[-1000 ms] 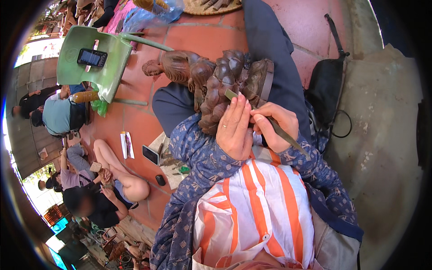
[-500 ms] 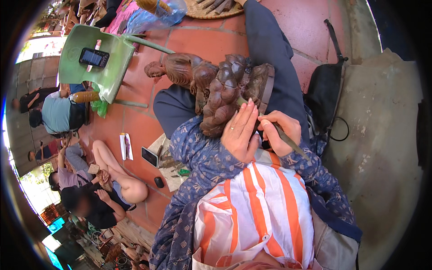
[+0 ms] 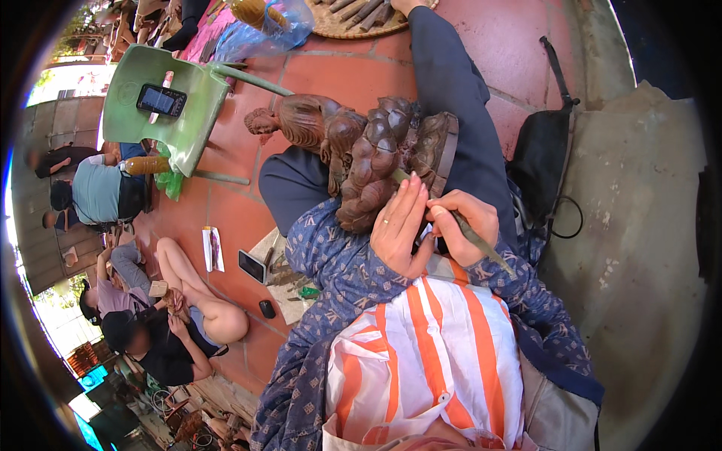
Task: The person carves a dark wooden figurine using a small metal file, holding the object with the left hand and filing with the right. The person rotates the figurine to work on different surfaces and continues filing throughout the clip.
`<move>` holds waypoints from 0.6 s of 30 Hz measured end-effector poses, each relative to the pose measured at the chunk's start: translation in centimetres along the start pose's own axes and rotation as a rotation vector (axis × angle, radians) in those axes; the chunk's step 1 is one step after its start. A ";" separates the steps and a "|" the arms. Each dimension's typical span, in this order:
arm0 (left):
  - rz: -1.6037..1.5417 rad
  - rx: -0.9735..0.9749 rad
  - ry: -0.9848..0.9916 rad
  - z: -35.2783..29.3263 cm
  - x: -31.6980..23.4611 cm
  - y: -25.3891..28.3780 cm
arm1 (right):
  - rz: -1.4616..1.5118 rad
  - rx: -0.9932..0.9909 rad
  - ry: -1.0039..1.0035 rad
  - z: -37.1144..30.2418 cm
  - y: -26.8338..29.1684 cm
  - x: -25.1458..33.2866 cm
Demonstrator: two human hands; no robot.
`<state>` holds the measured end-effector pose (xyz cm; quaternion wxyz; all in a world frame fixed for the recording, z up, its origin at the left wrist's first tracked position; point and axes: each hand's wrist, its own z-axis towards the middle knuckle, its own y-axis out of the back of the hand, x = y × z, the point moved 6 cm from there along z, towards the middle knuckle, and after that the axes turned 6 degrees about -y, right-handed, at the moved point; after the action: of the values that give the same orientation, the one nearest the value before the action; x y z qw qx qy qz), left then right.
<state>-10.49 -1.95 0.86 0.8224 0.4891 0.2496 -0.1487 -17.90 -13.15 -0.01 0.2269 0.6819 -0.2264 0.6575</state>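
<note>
A dark brown carved wooden statue lies on its side across my lap, its head to the left and its flat base to the right. My right hand is closed round a thin olive-green carving tool, whose back end sticks out toward my sleeve. The tool's front part passes under my left hand and meets the statue near its base. On the left hand, which wears a ring, the fingers are stretched out and lie over the tool against the wood. Its contact point is partly hidden by those fingers.
To the left stands a green plastic chair with a phone on it. A second phone and a black mouse-shaped object are on the tiled floor. A black bag is at my right, a woven tray ahead. Several people sit at left.
The right hand and the tool's back end have shifted slightly left and down. The left hand remains over the tool, and the statue keeps nearly the same position.
</note>
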 end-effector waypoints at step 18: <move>0.060 -0.288 0.241 1.5 4.9 7.0 | 0.114 -0.036 -0.107 4.4 5.0 1.9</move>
<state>-2.58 0.07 3.85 0.8520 0.3880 0.3505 -0.0272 -17.40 -19.84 1.78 0.1887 0.6980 -0.2883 0.6278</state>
